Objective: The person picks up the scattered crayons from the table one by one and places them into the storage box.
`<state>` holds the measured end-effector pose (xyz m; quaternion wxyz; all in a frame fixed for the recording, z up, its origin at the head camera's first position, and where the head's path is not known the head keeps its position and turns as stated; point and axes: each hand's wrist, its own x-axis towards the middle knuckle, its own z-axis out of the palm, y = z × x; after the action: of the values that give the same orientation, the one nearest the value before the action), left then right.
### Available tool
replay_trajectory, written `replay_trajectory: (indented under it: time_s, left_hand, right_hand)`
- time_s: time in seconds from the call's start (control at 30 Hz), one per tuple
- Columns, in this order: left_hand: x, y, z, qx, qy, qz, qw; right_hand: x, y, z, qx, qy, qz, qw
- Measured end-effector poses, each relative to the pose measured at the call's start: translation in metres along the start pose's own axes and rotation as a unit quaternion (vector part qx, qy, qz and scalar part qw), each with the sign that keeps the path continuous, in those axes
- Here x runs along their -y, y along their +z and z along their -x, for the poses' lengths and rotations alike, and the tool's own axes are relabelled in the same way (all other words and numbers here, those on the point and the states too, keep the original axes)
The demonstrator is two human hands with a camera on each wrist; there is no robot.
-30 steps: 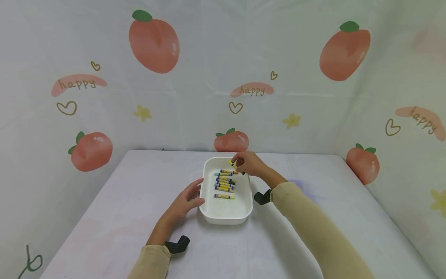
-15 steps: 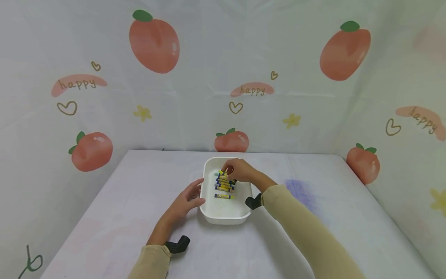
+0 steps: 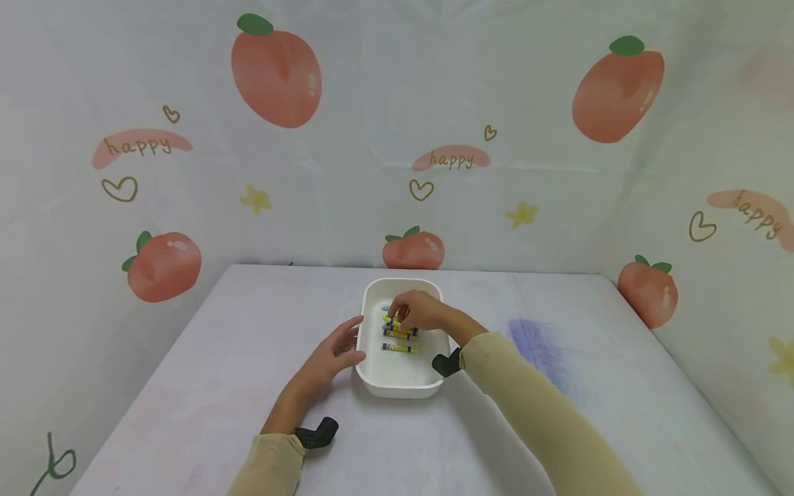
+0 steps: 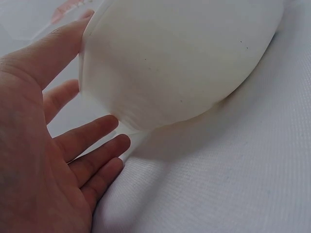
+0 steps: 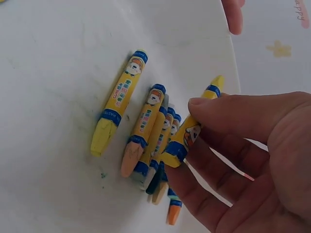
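My right hand (image 3: pixel 422 311) is over the white tray (image 3: pixel 397 382), pinching a yellow oil pastel (image 5: pixel 183 140) between thumb and fingers. In the right wrist view it slants above several other pastels. A lime-yellow pastel (image 5: pixel 119 99) lies apart from the rest, beside a peach pastel (image 5: pixel 144 127). Behind that one, further pastels overlap, one with an orange tip (image 5: pixel 174 212). My left hand (image 3: pixel 329 353) rests at the tray's left side, thumb and fingers spread. The left wrist view shows its fingertips against the tray's outer wall (image 4: pixel 170 63).
A white cloth (image 3: pixel 248 331) covers the table under the tray. To the right lies a purple smudge (image 3: pixel 540 351). A printed curtain (image 3: pixel 347 138) with peaches closes off the back and sides.
My right hand has come from the tray's far right edge inward, left and nearer, lowering the yellow pastel over the row. My left hand has stayed in place.
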<state>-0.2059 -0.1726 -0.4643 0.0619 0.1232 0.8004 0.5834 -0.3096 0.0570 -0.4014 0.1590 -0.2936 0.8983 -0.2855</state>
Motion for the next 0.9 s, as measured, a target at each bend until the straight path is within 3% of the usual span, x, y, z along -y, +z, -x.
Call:
replay_trajectory:
  time_s: [0.3, 0.57, 0.9]
  left_hand:
    - [0.002, 0.0, -0.001, -0.002, -0.002, 0.0, 1.0]
    - [0.0, 0.001, 0.001, -0.004, 0.001, -0.008, 1.0]
    - [0.001, 0.002, 0.0, -0.019, -0.006, -0.015, 0.9997]
  right_hand:
    - [0.004, -0.002, 0.003, 0.007, 0.001, -0.008, 1.0]
    - [0.007, -0.013, 0.011, -0.019, 0.005, -0.025, 0.999]
    - [-0.006, -0.027, 0.024, -0.053, 0.014, -0.061, 0.997]
